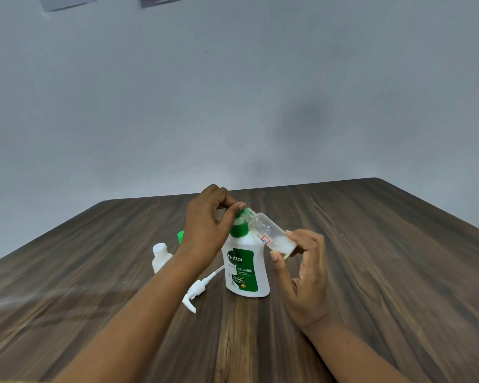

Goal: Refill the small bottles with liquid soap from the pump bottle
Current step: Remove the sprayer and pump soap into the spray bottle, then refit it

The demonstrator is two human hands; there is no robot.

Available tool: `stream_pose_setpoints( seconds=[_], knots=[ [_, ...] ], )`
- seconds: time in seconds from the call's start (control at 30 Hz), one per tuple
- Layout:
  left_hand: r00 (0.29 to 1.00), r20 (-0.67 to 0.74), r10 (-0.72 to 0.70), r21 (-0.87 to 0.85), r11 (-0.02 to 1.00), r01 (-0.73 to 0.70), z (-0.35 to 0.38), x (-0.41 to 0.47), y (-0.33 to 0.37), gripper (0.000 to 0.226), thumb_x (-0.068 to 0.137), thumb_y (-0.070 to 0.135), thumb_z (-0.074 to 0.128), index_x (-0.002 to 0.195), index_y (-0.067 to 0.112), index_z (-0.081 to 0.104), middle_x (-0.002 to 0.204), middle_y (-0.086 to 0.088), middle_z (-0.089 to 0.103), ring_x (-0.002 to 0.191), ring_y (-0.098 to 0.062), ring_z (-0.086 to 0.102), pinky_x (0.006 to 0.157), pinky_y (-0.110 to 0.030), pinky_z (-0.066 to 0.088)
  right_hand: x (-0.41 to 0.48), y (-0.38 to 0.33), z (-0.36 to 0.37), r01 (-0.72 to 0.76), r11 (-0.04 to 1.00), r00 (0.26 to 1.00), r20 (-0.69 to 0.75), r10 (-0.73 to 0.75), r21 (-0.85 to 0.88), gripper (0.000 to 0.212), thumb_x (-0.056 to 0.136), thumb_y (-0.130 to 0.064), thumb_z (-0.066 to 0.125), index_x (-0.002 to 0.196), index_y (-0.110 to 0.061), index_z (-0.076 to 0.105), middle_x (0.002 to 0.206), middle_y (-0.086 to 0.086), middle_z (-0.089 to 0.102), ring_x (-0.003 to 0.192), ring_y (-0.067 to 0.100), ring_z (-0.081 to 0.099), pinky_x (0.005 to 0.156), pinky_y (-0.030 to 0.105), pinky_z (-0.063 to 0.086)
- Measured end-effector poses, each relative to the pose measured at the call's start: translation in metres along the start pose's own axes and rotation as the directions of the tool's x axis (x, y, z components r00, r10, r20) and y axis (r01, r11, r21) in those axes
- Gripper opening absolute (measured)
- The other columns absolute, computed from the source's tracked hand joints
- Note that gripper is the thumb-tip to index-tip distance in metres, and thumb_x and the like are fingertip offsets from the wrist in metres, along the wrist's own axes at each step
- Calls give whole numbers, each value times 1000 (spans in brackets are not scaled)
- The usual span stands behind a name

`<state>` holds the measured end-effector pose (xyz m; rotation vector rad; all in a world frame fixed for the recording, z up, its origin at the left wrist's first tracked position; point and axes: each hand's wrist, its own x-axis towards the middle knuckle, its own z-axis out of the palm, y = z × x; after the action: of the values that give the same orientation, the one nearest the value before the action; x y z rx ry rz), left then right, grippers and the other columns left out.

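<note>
A white pump bottle (246, 268) with a green label and green pump head stands upright at the table's middle. My left hand (209, 225) curls over the pump head, thumb on its top. My right hand (302, 261) grips the base of a small clear bottle (271, 233), tilted with its open mouth up against the pump's nozzle. A little whitish soap lies in that bottle's lower end. A second small white bottle (160, 257) stands upright to the left, partly hidden by my left forearm.
A loose white spray-pump head with its tube (198, 290) lies on the dark wooden table (385, 258) just left of the pump bottle. A green cap (180, 237) shows behind my left wrist. A grey wall rises behind the table's far edge.
</note>
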<state>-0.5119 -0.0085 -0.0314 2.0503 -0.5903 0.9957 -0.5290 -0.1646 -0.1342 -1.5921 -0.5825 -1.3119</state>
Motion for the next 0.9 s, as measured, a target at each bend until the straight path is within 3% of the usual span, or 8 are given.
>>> stream_pose_setpoints(
  seconds=[0.23,0.47,0.7,0.9],
  knots=[
    [992,121,30,74,996,-39,-9,16,3,20,83,17,69,68,7,61,70,0,58,71,-16,56,68,-39,49,1,0,1,16,1000,1000,23,-16,-18,35,96,-43,46,110,-11,47,108,3,45,96,5,48,78,5,42],
    [999,45,-6,-4,1000,6,-4,6,1,20,79,27,60,66,13,56,70,-1,57,72,-20,58,68,-45,50,1,-1,1,31,1000,999,17,-31,3,34,96,-42,46,109,-11,47,107,3,44,95,5,48,77,5,42],
    [1000,13,-23,12,1000,23,4,-3,-2,20,84,13,67,68,13,56,71,1,56,71,-15,55,65,-36,48,0,-1,1,16,1000,1000,-14,-16,4,34,97,-44,43,110,-12,45,107,2,43,94,9,48,78,7,41],
    [999,25,-35,1,999,35,1,2,2,20,83,12,68,66,10,57,72,-2,57,73,-20,57,68,-41,50,0,1,2,10,1000,1000,-12,-10,4,34,96,-44,45,110,-12,46,107,2,43,94,9,48,78,8,42]
  ],
)
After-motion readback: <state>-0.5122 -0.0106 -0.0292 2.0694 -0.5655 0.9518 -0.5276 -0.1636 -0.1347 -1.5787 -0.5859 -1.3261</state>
